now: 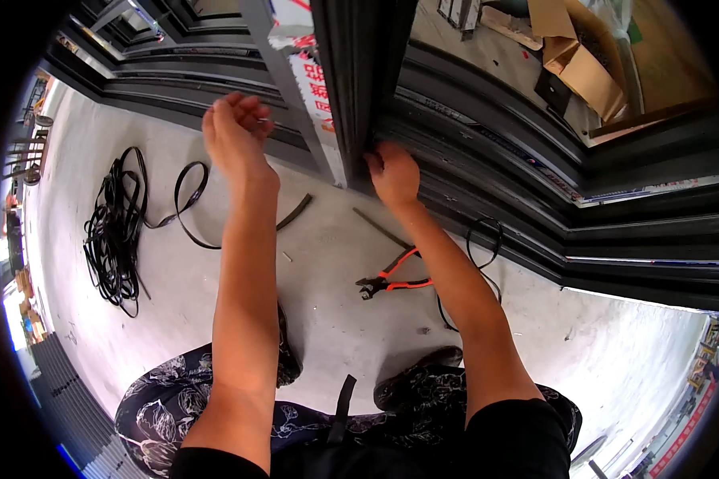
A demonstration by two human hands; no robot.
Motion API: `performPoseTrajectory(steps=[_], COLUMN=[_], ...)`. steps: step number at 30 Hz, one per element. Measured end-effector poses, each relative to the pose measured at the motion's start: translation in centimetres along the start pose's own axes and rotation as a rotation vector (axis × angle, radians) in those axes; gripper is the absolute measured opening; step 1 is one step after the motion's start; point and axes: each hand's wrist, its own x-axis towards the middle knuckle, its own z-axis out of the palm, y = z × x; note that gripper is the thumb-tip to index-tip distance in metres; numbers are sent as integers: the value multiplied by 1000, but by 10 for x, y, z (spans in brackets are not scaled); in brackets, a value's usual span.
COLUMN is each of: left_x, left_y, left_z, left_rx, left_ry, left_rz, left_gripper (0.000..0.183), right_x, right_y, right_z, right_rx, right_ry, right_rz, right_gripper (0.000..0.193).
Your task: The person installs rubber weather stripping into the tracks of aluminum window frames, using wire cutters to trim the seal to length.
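Note:
A dark grey metal window or door frame (487, 172) stands in front of me, with a corner post (351, 88) in the middle. Left of the post, my left hand (236, 137) is raised beside the frame's lower rails, fingers loosely bent and apart, nothing visible in them. My right hand (394, 173) is closed at the foot of the post, on its right side. Its fingertips press into the dark corner, and what they pinch is hidden. Below my right forearm, cutting pliers (383, 281) with orange-and-black handles lie on the floor, jaws pointing left.
A tangled heap of black strip (113, 239) lies on the pale floor (319, 319) at left, trailing a loop toward my left forearm. A short strip piece (295, 212) lies between my arms. Cardboard (587, 76) sits beyond the frame at upper right.

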Motion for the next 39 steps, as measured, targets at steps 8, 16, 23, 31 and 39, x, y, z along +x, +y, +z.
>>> performPoseTrajectory(steps=[8, 16, 23, 31, 39], left_x=[-7, -27, -15, 3, -7], left_y=[67, 66, 49, 38, 38], left_z=[43, 88, 88, 75, 79], left_rx=[-81, -138, -190, 167, -53], left_ry=[-107, -105, -173, -116, -152], left_rz=[258, 315, 458, 681, 608], left_gripper=[33, 43, 42, 42, 42], right_x=[7, 15, 23, 30, 39], right_y=[-12, -21, -26, -43, -46], right_z=[-9, -19, -24, -39, -53], right_rx=[-27, 3, 39, 44, 54], right_ry=[4, -93, 37, 6, 5], right_rz=[-13, 81, -37, 3, -88], right_gripper=[14, 21, 19, 19, 20])
